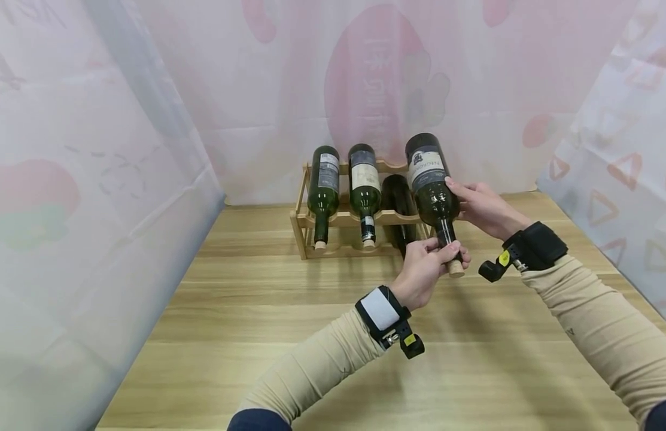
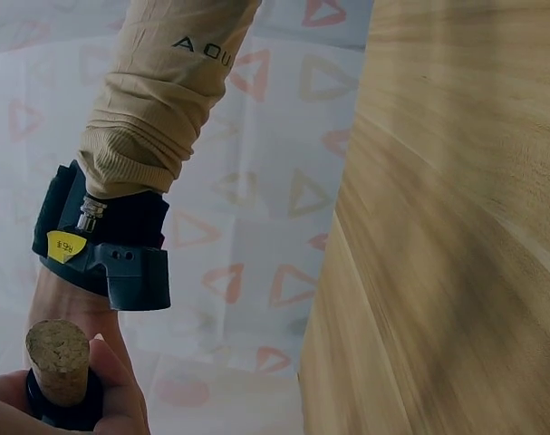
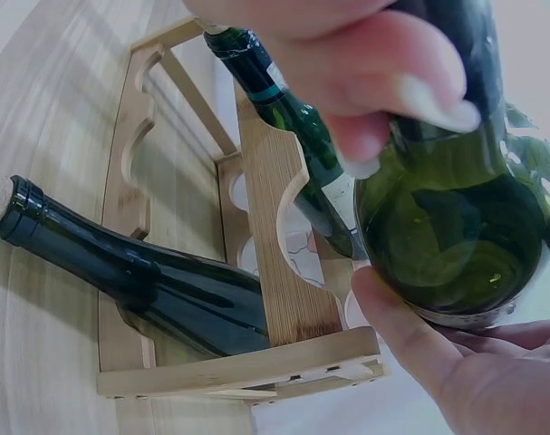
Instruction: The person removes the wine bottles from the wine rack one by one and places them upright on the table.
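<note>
Both hands hold a green wine bottle (image 1: 426,170) with a pale label, tilted neck-down toward the person at the right end of a wooden rack (image 1: 346,220). My left hand (image 1: 421,272) grips the bottle's neck just above the cork (image 2: 59,358). Against the bottle's body rests my right hand (image 1: 486,206), thumb on the near side and its other fingers partly hidden behind the glass. In the right wrist view, the bottle's shoulder (image 3: 447,227) sits above the right palm, beside the rack's scalloped upper rail (image 3: 273,195).
Two corked wine bottles, one at left (image 1: 323,185) and one in the middle (image 1: 365,179), lie on the rack's upper tier. A dark bottle (image 3: 157,272) lies on the lower tier, its neck sticking out. The rack stands on a wooden table (image 1: 246,311) before printed curtains (image 1: 279,108).
</note>
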Demonstrator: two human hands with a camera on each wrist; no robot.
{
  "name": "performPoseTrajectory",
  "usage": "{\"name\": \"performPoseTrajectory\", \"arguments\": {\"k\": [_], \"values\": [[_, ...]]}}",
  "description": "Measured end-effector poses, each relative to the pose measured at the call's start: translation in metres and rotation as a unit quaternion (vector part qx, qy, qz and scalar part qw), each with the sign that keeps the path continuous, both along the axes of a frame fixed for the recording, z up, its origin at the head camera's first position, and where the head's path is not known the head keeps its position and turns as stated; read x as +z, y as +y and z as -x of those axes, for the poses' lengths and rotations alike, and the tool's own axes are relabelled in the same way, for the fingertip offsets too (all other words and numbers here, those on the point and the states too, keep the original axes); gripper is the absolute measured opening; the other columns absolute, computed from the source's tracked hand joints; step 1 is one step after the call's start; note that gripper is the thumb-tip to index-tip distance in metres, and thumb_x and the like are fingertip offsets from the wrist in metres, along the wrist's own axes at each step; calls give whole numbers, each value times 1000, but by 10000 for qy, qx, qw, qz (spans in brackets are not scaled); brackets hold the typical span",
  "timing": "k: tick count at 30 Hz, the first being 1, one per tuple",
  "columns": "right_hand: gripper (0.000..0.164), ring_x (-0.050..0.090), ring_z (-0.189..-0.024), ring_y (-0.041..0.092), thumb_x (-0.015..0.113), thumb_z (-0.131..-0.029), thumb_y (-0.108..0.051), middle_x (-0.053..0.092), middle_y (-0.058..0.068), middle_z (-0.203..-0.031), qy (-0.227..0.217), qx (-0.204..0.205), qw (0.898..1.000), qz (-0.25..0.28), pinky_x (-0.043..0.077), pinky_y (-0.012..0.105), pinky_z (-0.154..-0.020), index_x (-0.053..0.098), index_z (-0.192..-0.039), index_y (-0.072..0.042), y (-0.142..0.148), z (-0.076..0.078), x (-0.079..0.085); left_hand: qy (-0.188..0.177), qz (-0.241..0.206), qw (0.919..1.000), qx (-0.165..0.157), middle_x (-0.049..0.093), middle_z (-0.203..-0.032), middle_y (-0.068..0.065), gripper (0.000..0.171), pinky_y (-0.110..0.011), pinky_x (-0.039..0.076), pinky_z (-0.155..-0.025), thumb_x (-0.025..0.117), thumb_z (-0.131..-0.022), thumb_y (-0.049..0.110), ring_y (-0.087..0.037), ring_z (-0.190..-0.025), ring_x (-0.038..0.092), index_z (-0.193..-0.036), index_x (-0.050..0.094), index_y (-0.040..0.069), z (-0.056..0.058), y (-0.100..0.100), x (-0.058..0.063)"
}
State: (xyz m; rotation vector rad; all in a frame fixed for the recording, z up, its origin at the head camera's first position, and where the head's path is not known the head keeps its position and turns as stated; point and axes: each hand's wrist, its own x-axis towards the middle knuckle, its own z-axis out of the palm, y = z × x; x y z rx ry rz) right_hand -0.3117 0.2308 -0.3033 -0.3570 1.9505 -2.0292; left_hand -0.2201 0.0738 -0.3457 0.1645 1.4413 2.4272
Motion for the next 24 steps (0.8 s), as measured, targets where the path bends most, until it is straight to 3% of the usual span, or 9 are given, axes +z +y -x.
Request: {"name": "performPoseTrajectory", "arguments": {"k": [24], "values": [[28,60,-91,10,49,-99,-38,65,-4,-97,0,-326,9992,-248,52,26,-82,68,-99,-16,10,-1,-1,-5,71,9998,-177,64,-79,-8,7,-26,57,-77,59,-94,3,-13,-72,64,-93,64,-1,-1,10,2]]}}
